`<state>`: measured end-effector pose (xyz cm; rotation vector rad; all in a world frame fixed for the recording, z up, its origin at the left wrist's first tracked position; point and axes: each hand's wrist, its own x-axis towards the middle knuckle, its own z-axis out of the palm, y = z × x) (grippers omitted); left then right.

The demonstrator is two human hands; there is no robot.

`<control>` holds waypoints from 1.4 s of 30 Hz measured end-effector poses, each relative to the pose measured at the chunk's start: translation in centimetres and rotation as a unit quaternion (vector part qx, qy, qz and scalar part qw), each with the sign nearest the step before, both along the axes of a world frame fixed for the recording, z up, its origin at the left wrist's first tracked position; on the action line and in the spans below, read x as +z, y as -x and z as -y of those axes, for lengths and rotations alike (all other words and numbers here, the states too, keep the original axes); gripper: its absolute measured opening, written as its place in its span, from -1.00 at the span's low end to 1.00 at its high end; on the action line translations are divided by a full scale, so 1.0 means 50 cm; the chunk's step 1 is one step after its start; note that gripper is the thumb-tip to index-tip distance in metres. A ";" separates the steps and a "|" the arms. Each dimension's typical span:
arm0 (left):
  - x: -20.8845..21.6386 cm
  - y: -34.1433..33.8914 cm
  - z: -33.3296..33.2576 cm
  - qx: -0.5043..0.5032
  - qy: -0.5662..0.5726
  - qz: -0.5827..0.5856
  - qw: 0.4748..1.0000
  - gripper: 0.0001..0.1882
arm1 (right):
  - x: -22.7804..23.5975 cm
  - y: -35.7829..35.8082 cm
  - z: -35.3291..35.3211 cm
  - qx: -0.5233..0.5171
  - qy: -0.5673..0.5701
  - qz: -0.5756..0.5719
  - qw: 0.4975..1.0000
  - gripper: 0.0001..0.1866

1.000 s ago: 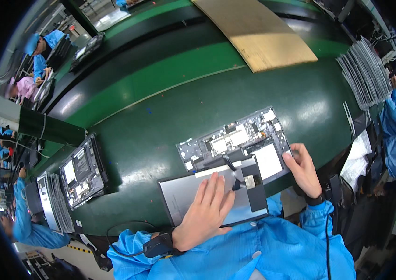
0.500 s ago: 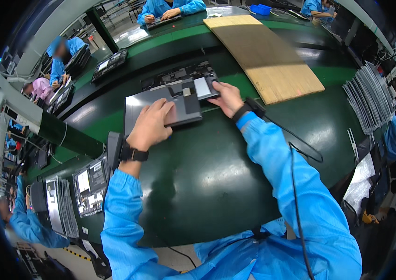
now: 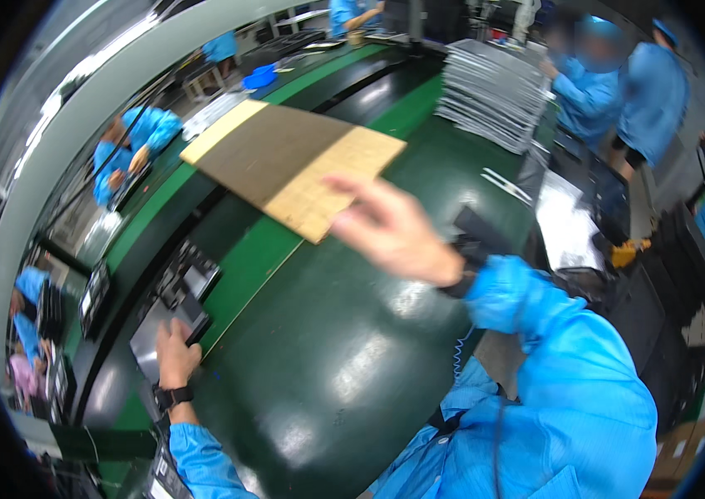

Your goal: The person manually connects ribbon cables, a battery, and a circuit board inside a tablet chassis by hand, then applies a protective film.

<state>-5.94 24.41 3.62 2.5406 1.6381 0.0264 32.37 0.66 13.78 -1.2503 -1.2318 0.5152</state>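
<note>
The left hand point(image 3: 176, 353) rests flat, fingers loosely spread, on a grey laptop base point(image 3: 171, 320) lying on the dark belt point(image 3: 344, 108) beside the green desk point(image 3: 319, 349); whether it grips the base I cannot tell. The right hand point(image 3: 386, 229) is raised over the desk, blurred, fingers spread wide and holding nothing, just past the near corner of a brown board point(image 3: 286, 162). Beyond the board a stack of grey panels point(image 3: 490, 96) sits on the desk, with people in blue coats point(image 3: 618, 91) next to it.
</note>
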 end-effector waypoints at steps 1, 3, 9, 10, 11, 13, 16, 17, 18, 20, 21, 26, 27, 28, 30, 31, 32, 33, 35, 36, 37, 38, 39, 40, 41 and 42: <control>-0.036 0.002 -0.015 -0.034 -0.124 0.037 0.991 -0.35 | 0.010 -0.081 0.068 -0.100 -0.053 0.090 0.989 -0.47; 0.014 -0.103 0.012 -0.098 -0.165 0.157 0.969 -0.36 | 0.040 -0.234 0.200 -0.233 -0.092 0.095 0.964 -0.61; 0.182 -0.624 0.178 -0.266 0.218 0.451 0.823 -0.43 | -0.029 -0.671 0.395 -0.420 -0.202 -0.198 0.862 -0.38; 0.200 -0.733 0.199 -0.257 0.307 0.475 0.784 -0.38 | -0.056 -0.750 0.418 -0.431 -0.207 -0.242 0.844 -0.26; 0.203 -0.828 0.192 -0.250 0.370 0.495 0.746 -0.28 | -0.067 -0.808 0.416 -0.430 -0.193 -0.299 0.830 -0.13; 0.219 -1.001 0.161 -0.207 0.411 0.518 0.721 -0.03 | -0.091 -0.896 0.375 -0.404 -0.172 -0.364 0.821 0.09; 0.205 -1.197 0.097 -0.162 0.443 0.559 0.682 0.10 | -0.132 -0.960 0.297 -0.354 -0.164 -0.386 0.836 0.19; 0.186 -1.297 0.115 -0.163 0.463 0.556 0.671 0.09 | -0.215 -1.057 0.324 -0.380 -0.145 -0.390 0.826 0.19; 0.156 -1.395 0.130 -0.169 0.486 0.547 0.660 0.10 | -0.292 -1.146 0.362 -0.406 -0.123 -0.396 0.814 0.19; 0.091 -1.495 0.104 -0.136 0.484 0.540 0.675 0.12 | -0.323 -1.181 0.319 -0.416 -0.116 -0.393 0.812 0.06; 0.065 -1.536 0.098 -0.137 0.487 0.534 0.677 0.12 | -0.328 -1.183 0.275 -0.418 -0.106 -0.387 0.815 -0.04; -0.057 -1.660 0.052 -0.109 0.478 0.612 0.621 0.20 | -0.314 -1.195 0.192 -0.480 -0.071 -0.243 0.840 -0.10; -0.083 -1.691 0.062 -0.109 0.449 0.630 0.624 0.15 | -0.315 -1.220 0.198 -0.506 -0.054 -0.197 0.838 -0.09; -0.101 -1.720 0.129 -0.149 0.409 0.658 0.615 0.09 | -0.342 -1.258 0.230 -0.552 0.018 -0.176 0.815 -0.08; -0.124 -1.699 0.042 -0.128 0.377 0.651 0.646 0.05 | -0.309 -1.216 0.169 -0.520 0.021 -0.143 0.842 -0.11; -0.092 -1.696 0.141 -0.125 0.340 0.630 0.687 0.06 | -0.342 -1.237 0.203 -0.527 0.020 -0.094 0.845 -0.13; -0.078 -1.700 0.159 -0.094 0.346 0.609 0.707 0.04 | -0.358 -1.262 0.212 -0.519 -0.004 -0.085 0.850 -0.16; -0.080 -1.707 0.161 -0.101 0.369 0.613 0.691 0.03 | -0.372 -1.285 0.225 -0.512 0.011 -0.088 0.854 -0.17; -0.093 -1.678 0.129 -0.107 0.363 0.624 0.684 0.04 | -0.369 -1.260 0.187 -0.494 0.048 -0.118 0.860 -0.19; -0.093 -1.666 0.106 -0.104 0.362 0.633 0.676 0.01 | -0.369 -1.245 0.162 -0.501 0.044 -0.116 0.857 -0.18; -0.096 -1.681 0.115 -0.095 0.361 0.635 0.676 -0.01 | -0.399 -1.280 0.191 -0.478 0.018 -0.124 0.870 -0.17; -0.100 -1.703 0.138 -0.091 0.367 0.635 0.674 -0.03 | -0.424 -1.321 0.239 -0.461 -0.008 -0.128 0.878 -0.15; -0.087 -1.676 0.150 -0.089 0.375 0.644 0.661 -0.08 | -0.433 -1.298 0.227 -0.448 -0.036 -0.144 0.882 -0.19; -0.084 -1.672 0.159 -0.090 0.380 0.644 0.658 -0.08 | -0.443 -1.308 0.241 -0.452 -0.035 -0.140 0.880 -0.19; -0.078 -1.688 0.183 -0.113 0.413 0.654 0.623 -0.10 | -0.459 -1.337 0.284 -0.473 -0.030 -0.069 0.878 -0.20; -0.083 -1.700 0.205 -0.133 0.444 0.662 0.589 -0.12 | -0.469 -1.351 0.322 -0.490 -0.021 -0.002 0.871 -0.22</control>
